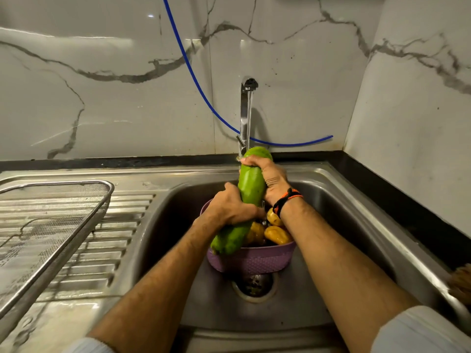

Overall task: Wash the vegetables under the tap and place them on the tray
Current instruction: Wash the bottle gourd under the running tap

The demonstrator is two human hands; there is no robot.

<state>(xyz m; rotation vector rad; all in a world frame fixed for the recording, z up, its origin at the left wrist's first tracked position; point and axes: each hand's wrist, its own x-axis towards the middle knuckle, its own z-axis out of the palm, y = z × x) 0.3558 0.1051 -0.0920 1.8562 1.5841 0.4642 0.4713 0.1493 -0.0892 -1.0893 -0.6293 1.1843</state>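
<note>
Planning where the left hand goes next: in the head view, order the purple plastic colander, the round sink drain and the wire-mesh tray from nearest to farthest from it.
From the left hand:
1. Purple plastic colander, directly beneath it in the basin.
2. Round sink drain, below the colander, nearer the camera.
3. Wire-mesh tray, off to the left on the drainboard.

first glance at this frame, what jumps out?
The long green gourd at centre, gripped by the left hand low and the right hand near its top, under the running tap. Below it, a purple basket of yellow vegetables sits in the sink. A mesh tray waits on the drainboard, left.
</note>
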